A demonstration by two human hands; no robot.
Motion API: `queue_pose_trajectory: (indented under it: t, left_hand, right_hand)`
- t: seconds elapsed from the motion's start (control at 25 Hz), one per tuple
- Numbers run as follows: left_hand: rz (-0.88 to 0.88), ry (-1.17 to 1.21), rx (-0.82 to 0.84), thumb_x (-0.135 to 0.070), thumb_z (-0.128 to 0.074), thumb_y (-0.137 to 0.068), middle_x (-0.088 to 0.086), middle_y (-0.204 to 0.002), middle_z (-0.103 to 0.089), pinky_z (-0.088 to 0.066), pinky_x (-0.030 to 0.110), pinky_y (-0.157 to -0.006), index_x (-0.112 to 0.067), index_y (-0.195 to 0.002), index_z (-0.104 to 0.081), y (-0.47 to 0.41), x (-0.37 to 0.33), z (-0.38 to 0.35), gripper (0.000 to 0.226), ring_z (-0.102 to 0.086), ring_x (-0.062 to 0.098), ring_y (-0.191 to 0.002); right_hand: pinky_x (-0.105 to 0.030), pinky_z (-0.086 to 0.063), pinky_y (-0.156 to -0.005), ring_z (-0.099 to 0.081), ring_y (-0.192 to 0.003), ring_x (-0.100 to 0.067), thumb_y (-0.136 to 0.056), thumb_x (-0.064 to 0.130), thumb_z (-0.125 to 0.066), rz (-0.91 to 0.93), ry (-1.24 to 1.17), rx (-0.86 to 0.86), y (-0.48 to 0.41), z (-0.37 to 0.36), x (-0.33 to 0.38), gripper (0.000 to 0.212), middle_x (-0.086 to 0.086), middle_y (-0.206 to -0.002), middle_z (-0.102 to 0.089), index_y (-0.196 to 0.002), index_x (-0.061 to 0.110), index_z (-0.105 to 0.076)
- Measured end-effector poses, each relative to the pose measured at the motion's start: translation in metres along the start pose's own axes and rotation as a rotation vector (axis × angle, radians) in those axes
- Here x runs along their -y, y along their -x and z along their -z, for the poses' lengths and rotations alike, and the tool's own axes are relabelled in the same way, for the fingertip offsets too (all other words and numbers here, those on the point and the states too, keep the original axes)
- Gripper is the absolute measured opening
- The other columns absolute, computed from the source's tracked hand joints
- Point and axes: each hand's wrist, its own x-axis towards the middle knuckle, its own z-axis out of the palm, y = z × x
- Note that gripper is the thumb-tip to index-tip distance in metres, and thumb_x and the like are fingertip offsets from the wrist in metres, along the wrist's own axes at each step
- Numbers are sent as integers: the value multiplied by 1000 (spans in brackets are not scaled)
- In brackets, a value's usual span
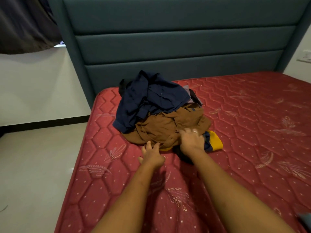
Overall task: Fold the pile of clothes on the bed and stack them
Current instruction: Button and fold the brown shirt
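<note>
A loose pile of clothes lies on the red mattress [244, 132] near its far left corner. A navy shirt [148, 98] tops the pile, a brown garment [161, 126] lies under it, and a yellow and navy piece [214, 141] sticks out at the near right. My right hand [191, 140] rests on the near edge of the brown garment, its fingers curled into the cloth. My left hand [152, 154] is just in front of the pile with fingers spread, its fingertips touching the brown edge.
A teal padded headboard [176, 47] stands behind the pile. The mattress edge runs along the left, with pale floor [33, 165] beyond it. A wall socket [304, 58] is at the far right. A dark object [304, 217] peeks in at the bottom right corner.
</note>
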Motion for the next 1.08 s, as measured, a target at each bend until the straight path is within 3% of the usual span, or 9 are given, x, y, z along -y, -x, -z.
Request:
queue_pose_trajectory:
  t: [0.12,0.32,0.44,0.52,0.64,0.76,0.88,0.96,1.08]
  left_hand:
    - [16,22,-10,-27,-54,-93,0,-161,7,-13,56,-113,-32,-149,-24,-5,15,-2,64,3,31,-146]
    - [19,61,7,-28,-55,-92,1,-161,6,-18,54,-113,-30,-149,-24,-22,37,-5,65,2,31,-146]
    - [-20,94,-47,-26,-59,-90,1,-160,4,-22,53,-112,-29,-152,-13,-18,36,-9,77,-3,31,-145]
    - [-113,173,-204,-20,-61,-89,3,-160,0,-22,46,-112,-26,-153,-4,-13,27,-5,86,-7,30,-143]
    - [-204,297,-394,-16,-62,-86,1,-158,0,-27,46,-108,-27,-153,-1,-6,1,22,91,-7,28,-140]
    - [-277,349,-406,-31,-62,-84,-2,-157,-12,-30,47,-109,-38,-149,-11,4,-18,50,83,-17,25,-141]
    - [-217,345,-322,-57,-46,-72,-1,-140,-47,-40,42,-102,-36,-132,-47,14,-5,69,63,-46,28,-126]
    - [-192,-16,-239,-36,-46,-84,5,-132,-53,-43,39,-95,-26,-122,-57,40,24,69,41,-51,31,-119]
    - [-152,-222,-124,-18,-44,-90,12,-121,-57,-47,40,-86,-15,-112,-55,87,59,52,24,-55,32,-109]
  right_hand:
    - [-46,-38,-102,-27,-137,-29,-93,10,-48,178,33,170,-4,-21,21,70,7,-157,-17,-150,36,-18]
    - [-40,-43,-90,-46,-119,-30,-98,12,-38,32,91,205,-10,-41,31,36,-2,-135,-43,-129,24,-52]
    - [-36,-45,-80,-52,-109,-29,-94,25,-49,147,-43,138,-11,-23,38,19,-3,-118,-54,-106,19,-63]
    - [-29,-40,-62,-57,-83,-24,-87,24,-54,217,-242,79,-10,16,41,17,-2,-84,-61,-71,18,-54]
    - [-26,-21,-46,-37,-46,-9,-80,18,-59,307,-486,-96,9,99,43,39,6,-49,-38,-50,21,-34]
    - [-26,-25,-43,-36,-42,-6,-75,20,-56,435,-1076,-450,65,166,61,34,5,-43,-40,-45,12,-44]
    - [-32,-43,-59,-57,-59,-16,-94,13,-48,238,-1714,-189,103,162,60,35,-2,-65,-62,-64,14,-66]
    - [-38,-47,-79,-63,-88,-22,-99,21,-45,13,-1172,179,110,123,38,25,-4,-100,-68,-99,11,-68]
    - [-36,-45,-91,-61,-102,-31,-82,39,-57,-117,-473,468,130,64,4,32,-13,-109,-66,-97,11,-63]
